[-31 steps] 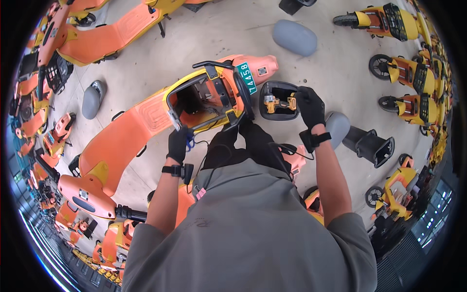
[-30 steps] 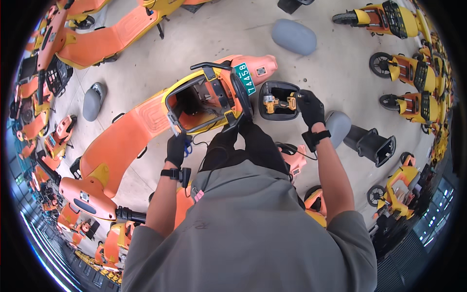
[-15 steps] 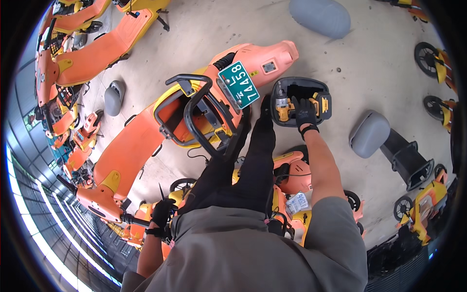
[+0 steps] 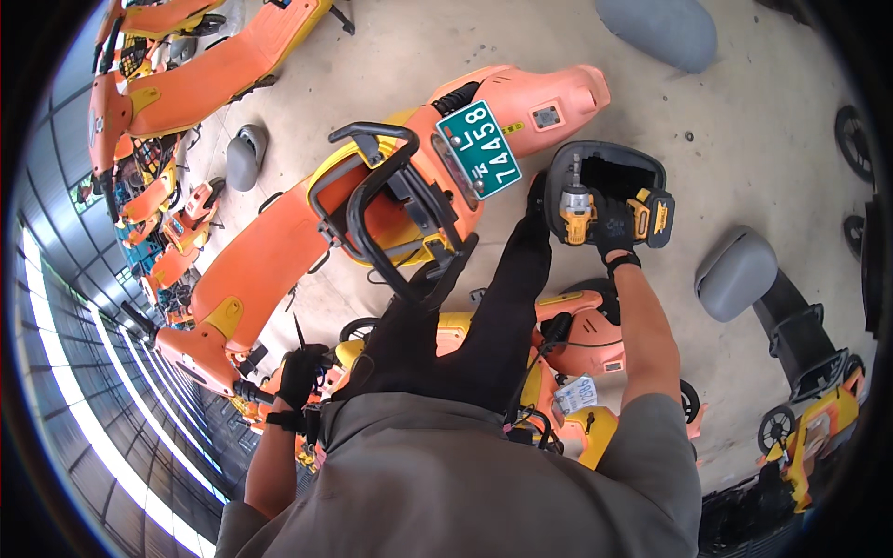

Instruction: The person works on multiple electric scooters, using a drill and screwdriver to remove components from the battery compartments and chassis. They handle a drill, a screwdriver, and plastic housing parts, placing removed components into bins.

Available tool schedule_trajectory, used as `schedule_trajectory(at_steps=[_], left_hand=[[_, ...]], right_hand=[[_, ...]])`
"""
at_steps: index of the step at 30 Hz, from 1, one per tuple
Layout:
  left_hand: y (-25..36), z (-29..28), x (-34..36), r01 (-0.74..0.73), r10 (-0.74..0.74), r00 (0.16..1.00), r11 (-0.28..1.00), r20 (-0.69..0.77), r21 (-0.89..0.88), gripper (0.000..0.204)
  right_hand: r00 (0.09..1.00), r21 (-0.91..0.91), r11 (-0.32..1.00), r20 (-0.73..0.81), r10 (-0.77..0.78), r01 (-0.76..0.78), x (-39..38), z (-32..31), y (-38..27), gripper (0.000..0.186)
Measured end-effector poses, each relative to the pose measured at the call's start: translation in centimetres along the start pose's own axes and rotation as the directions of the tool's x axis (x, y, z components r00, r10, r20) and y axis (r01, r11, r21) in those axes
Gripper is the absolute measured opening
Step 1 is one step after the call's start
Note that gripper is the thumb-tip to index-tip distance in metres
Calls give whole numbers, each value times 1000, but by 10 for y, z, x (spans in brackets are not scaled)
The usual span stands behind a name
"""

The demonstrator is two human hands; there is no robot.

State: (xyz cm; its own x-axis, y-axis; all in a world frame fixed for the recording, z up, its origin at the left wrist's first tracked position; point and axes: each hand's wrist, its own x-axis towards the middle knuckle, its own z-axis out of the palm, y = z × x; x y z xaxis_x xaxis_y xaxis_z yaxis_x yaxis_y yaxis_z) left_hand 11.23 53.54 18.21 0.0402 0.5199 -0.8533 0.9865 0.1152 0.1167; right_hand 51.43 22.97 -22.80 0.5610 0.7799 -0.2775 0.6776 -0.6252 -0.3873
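My right hand [image 4: 611, 221], in a black glove, is closed round the grip of a yellow and black cordless drill [image 4: 579, 206]. The drill is over a dark open box-like shell [image 4: 606, 154], bit toward the far side. Beside my hip at the left, my left hand [image 4: 301, 376], also gloved in black, is closed on a thin dark pointed tool [image 4: 299, 329] that sticks up; its exact kind does not show. Between my legs and the far left stands an orange scooter [image 4: 249, 262] with its seat off, a black rear rack [image 4: 379, 195] and a green plate [image 4: 481, 151].
Grey scooter seats lie on the floor: one far right [image 4: 662, 33], one at right [image 4: 738, 273] by a black bin [image 4: 798, 327], another at left [image 4: 246, 158]. More orange and yellow scooters stand left, behind me and along the right edge [image 4: 822, 420].
The view has shifted, so most things appear farther right. My right hand still holds the drill over the dark shell; my left hand has risen slightly, still with the thin tool.
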Motion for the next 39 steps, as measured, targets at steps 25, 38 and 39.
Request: schedule_trajectory(at_steps=[25, 38, 39], left_hand=[[3, -38, 152, -453, 510, 860, 778, 16, -435, 25], [-111, -62, 208, -314, 352, 935, 782, -34, -538, 24], [-116, -61, 211, -299, 337, 941, 786, -30, -541, 24]], right_hand=[[982, 424, 905, 150, -118, 44, -166, -231, -287, 62], [965, 527, 815, 218, 145, -242, -116, -134, -298, 44], [964, 524, 816, 222, 144, -243, -112, -131, -298, 44]])
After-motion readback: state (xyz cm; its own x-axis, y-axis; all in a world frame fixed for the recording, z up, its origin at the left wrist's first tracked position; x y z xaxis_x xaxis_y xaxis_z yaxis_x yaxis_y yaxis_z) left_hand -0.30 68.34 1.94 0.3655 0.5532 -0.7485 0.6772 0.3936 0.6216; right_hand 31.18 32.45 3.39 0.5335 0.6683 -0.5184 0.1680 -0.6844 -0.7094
